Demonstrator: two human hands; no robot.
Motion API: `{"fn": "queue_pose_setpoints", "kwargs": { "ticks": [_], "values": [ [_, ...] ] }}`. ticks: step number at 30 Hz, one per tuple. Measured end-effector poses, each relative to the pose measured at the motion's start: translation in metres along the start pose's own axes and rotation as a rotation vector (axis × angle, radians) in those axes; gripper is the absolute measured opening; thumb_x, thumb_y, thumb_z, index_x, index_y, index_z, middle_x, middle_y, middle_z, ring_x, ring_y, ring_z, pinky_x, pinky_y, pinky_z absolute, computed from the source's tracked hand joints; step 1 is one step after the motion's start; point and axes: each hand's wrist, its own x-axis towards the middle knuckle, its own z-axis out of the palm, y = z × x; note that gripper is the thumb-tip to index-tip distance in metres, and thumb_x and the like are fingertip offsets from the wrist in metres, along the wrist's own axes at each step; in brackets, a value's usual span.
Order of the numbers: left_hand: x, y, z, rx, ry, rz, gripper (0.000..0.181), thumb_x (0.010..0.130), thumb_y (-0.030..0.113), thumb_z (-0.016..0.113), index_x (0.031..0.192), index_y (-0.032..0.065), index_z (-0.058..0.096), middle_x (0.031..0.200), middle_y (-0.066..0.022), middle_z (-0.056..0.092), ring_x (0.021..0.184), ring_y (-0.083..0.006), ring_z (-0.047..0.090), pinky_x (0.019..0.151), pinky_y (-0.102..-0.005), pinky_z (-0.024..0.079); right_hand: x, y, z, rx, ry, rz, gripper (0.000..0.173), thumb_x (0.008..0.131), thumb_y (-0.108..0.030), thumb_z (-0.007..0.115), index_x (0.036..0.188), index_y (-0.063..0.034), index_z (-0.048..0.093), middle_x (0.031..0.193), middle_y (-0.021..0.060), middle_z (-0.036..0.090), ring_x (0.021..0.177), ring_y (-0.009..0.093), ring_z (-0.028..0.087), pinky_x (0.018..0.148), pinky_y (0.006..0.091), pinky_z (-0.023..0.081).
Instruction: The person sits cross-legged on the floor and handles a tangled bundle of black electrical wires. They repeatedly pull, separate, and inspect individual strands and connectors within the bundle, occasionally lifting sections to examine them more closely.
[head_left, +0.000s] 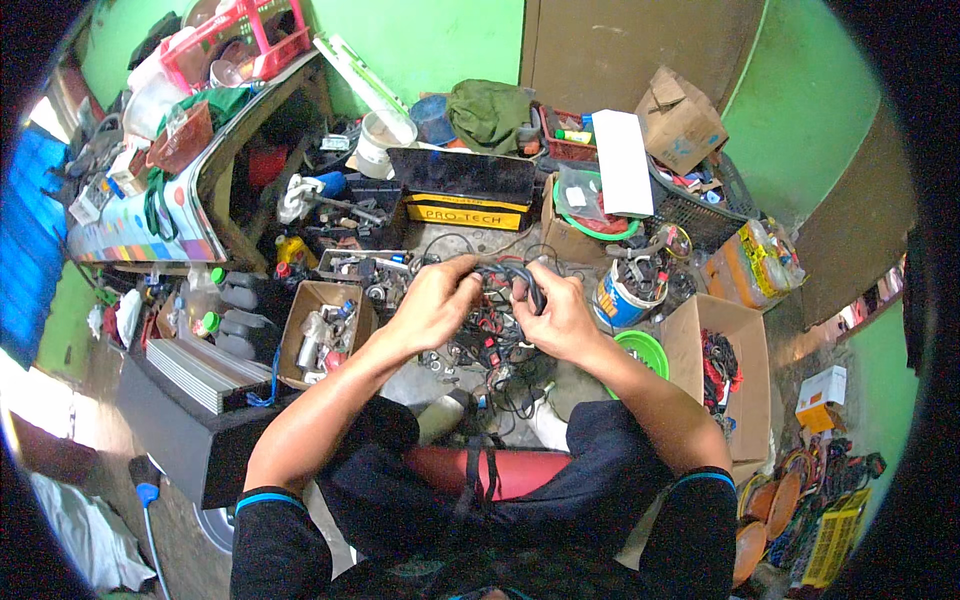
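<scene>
A dark bundled cable (501, 268) stretches between my two hands in the middle of the view. My left hand (442, 300) grips its left end with the thumb pressed over the fingers. Around the right end, where the cable bends into a loop, my right hand (559, 315) is closed. Beneath both hands lies a tangled heap of wires and connectors (491, 352) on the concrete floor, with red and black pieces showing. Fingers hide part of the cable.
Left of the heap stands a cardboard box of small parts (296, 300); a larger cardboard box of wires (750, 352) is at right. A green basin (660, 352), a paint bucket of parts (619, 315) and a black-and-yellow toolbox (465, 214) surround the heap. A black speaker box (187, 435) sits at left.
</scene>
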Motion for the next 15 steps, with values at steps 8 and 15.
{"fn": "queue_pose_setpoints", "kwargs": {
  "ticks": [8, 15],
  "values": [
    [0.004, -0.001, 0.023, -0.045, 0.214, 0.119, 0.03, 0.087, 0.03, 0.065, 0.088, 0.0, 0.062, 0.06, -0.0084, 0.055, 0.054, -0.0172, 0.05, 0.051, -0.0355, 0.039, -0.004, 0.008, 0.009, -0.505, 0.151, -0.169, 0.028, 0.075, -0.01, 0.064, 0.098, -0.0059, 0.05, 0.059, 0.0146, 0.059, 0.052, 0.033, 0.061, 0.048, 0.0445, 0.048],
    [-0.002, 0.008, 0.003, -0.28, 0.208, -0.002, 0.022, 0.088, 0.021, 0.066, 0.083, -0.0001, 0.064, 0.067, -0.0009, 0.056, 0.065, -0.0053, 0.047, 0.058, -0.0255, 0.039, 0.002, 0.008, -0.008, 0.389, -0.178, 0.106, 0.036, 0.084, -0.015, 0.064, 0.115, -0.0033, 0.05, 0.074, 0.0053, 0.061, 0.061, 0.019, 0.063, 0.048, 0.0318, 0.05]
  ]
}}
